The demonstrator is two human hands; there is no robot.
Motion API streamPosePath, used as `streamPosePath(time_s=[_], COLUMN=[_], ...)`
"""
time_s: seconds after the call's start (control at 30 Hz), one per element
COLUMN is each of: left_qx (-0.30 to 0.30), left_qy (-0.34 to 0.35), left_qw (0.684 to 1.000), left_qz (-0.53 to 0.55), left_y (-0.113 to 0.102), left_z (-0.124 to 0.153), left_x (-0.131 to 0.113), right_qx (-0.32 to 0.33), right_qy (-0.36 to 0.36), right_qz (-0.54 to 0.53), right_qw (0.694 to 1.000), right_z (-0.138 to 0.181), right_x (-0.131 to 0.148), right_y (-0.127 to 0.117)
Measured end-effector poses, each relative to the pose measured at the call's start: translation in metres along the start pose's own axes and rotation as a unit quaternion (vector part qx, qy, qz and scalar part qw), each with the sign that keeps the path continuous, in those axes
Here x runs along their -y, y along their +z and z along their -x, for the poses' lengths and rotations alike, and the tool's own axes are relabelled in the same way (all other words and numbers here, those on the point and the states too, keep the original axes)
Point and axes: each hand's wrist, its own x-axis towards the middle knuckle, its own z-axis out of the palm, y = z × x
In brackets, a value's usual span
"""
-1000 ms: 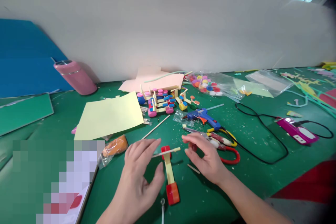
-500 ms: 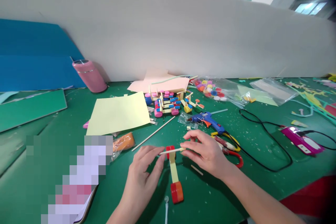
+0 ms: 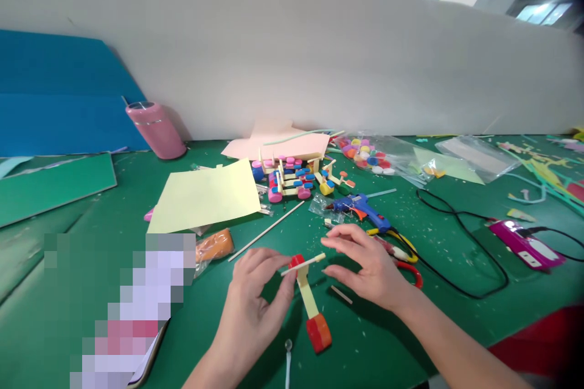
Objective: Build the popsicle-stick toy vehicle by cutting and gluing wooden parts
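Two fingers and the thumb of the left hand (image 3: 253,301) close their grip on the left end of a thin stick (image 3: 305,262), which lies crosswise over the upper red cap (image 3: 297,261) of a small model. The right hand (image 3: 367,267) keeps a loosely open grip with curled fingers and holds nothing. The stick's right tip is just beside its fingertips, though I cannot tell whether they touch. From the upper cap a cream strip (image 3: 309,299) runs toward the person to a second red cap (image 3: 318,334), which rests on the green bench (image 3: 410,328). A short stick piece (image 3: 341,295) lies just under the right hand, and red-handled scissors (image 3: 410,272) lie beside it. Farther out are a blue glue gun (image 3: 362,205), a long skewer (image 3: 267,231), an orange lump in a clear bag (image 3: 214,245) and a yellow sheet (image 3: 205,197). Behind these sit a heap of finished models (image 3: 289,177), a bag of coloured caps (image 3: 365,152) and a pink bottle (image 3: 155,129), tilted near the white wall.
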Motion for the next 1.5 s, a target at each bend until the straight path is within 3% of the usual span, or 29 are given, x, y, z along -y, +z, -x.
streamPosePath(time_s=[0.2,0.37,0.5,0.7,0.9,1.07,1.23,1.33,1.43,1.5], left_qx=[0.068,0.144,0.169,0.142,0.124,0.121,0.103,0.081,0.053,0.058], left_qy=[0.062,0.069,0.024,-0.033,-0.059,-0.07,-0.086,-0.134,-0.231,-0.243], left_qw=[0.995,0.986,0.985,0.986,0.983,0.982,0.982,0.977,0.957,0.954], left_qz=[-0.039,-0.046,-0.007,0.082,0.124,0.131,0.13,0.147,0.165,0.169], left_y=[0.004,0.01,0.012,0.016,0.018,0.021,0.02,0.012,0.011,0.016], left_z=[-0.017,-0.028,-0.028,-0.023,-0.021,-0.021,-0.019,-0.031,-0.055,-0.074], left_x=[-0.011,-0.014,-0.013,-0.011,-0.013,-0.013,-0.013,-0.009,0.0,0.008], right_qx=[-0.099,-0.144,-0.112,-0.044,-0.025,-0.013,-0.014,-0.027,-0.037,-0.042], right_qy=[0.152,0.262,0.303,0.345,0.376,0.384,0.382,0.385,0.384,0.384], right_qz=[0.032,0.123,0.154,0.147,0.069,-0.102,-0.208,-0.233,-0.259,-0.278], right_qw=[0.983,0.946,0.934,0.926,0.924,0.918,0.9,0.893,0.885,0.88], right_z=[0.041,0.048,0.033,0.009,0.002,0.012,0.021,0.021,0.02,0.019], right_x=[-0.021,-0.056,-0.084,-0.104,-0.101,-0.076,-0.061,-0.063,-0.064,-0.063], right_y=[-0.011,-0.03,-0.036,-0.029,-0.045,-0.067,-0.07,-0.065,-0.062,-0.062])
